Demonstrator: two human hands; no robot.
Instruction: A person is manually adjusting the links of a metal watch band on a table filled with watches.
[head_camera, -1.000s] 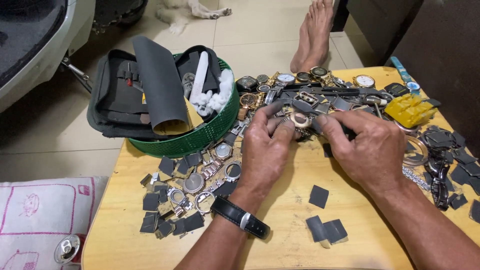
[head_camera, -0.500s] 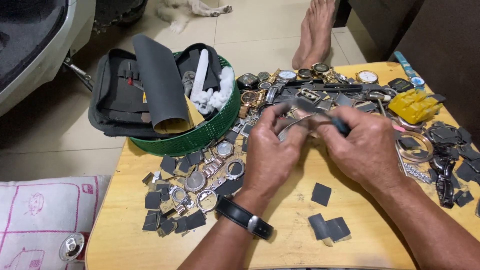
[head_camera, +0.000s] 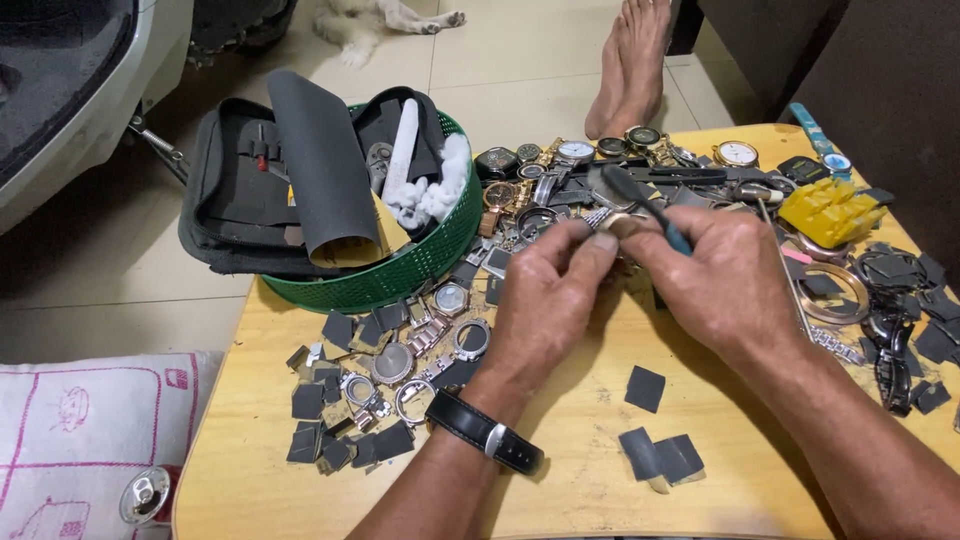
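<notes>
Head view: your left hand (head_camera: 545, 300) and right hand (head_camera: 715, 275) meet over the middle of the wooden bench (head_camera: 560, 480), fingertips together. Left hand pinches a small metal watch part (head_camera: 622, 224) between thumb and fingers; exact piece too hidden to tell. Right hand is closed around a dark slim tool with a blue grip (head_camera: 650, 205), tip pointing up-left, touching the part. A black wristwatch (head_camera: 485, 432) sits on your left wrist. Behind the hands, a pile of watches (head_camera: 600, 160) spreads along the far edge of the bench. Left of the hands, loose watch cases and bracelets (head_camera: 420, 355) lie among dark sandpaper squares (head_camera: 335, 420); more squares (head_camera: 660, 455) lie near your right forearm. A green basket (head_camera: 400, 275) at the far-left corner holds a black tool pouch (head_camera: 235, 200), a rolled sandpaper sheet (head_camera: 320, 170) and white cloth (head_camera: 430, 195). A yellow plastic piece (head_camera: 830, 210) sits right. Bare feet (head_camera: 630, 65) rest on the floor beyond the bench.
</notes>
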